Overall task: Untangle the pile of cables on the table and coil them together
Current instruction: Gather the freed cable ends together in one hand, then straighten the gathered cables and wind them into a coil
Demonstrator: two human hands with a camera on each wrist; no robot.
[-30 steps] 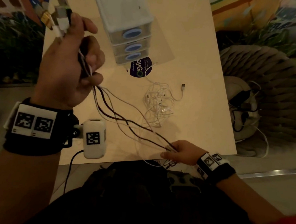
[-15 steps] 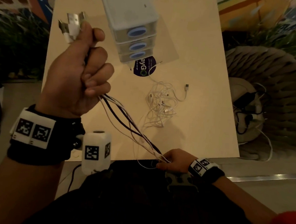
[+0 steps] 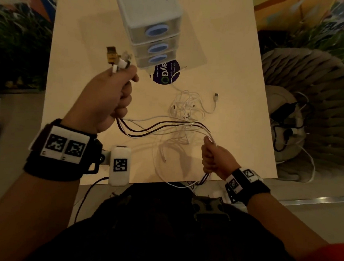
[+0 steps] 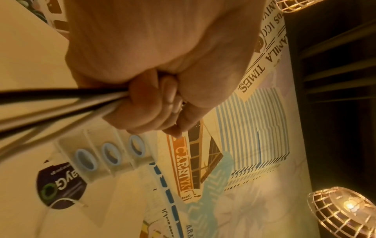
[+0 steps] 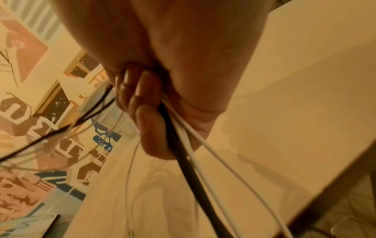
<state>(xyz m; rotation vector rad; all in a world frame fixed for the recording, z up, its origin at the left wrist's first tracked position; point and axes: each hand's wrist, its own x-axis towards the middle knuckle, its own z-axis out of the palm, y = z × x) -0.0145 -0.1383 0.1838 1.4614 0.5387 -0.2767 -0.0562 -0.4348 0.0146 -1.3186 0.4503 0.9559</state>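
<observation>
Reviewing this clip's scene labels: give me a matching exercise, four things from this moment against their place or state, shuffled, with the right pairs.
Things:
1. cable plugs
2. white cable tangle
3. drawer unit
4. round dark sticker

Places or states:
A. lies loose on the table
B. stands at the table's far side, three drawers with blue ring pulls
C. stick out above the left hand
D. flat on the table, partly under the drawer unit

The right hand grips the same bundle of black and white cables further along.

Pairs: 1-C, 2-A, 3-B, 4-D
</observation>
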